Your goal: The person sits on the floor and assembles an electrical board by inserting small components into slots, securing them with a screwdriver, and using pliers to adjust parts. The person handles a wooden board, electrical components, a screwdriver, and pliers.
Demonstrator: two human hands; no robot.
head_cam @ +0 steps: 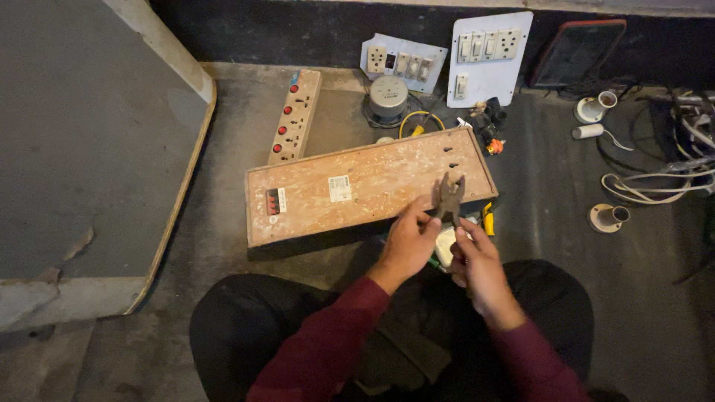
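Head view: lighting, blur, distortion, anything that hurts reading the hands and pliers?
Head view: dim, warm light; right edge around the cables falls into shadow. No strong glare. Pliers, left hand and right hand slightly soft, edges smeared. Wooden board reads sharper. Wide-angle bowing shows along the grey slab edge.

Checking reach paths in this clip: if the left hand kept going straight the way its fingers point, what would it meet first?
Likely the pliers at the left hand's fingertips, then the wooden board beyond; depth is unclear.

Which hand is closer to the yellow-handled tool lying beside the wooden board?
Right. The right hand sits just below the yellow-handled tool; the left hand is farther off to its left, holding the pliers.
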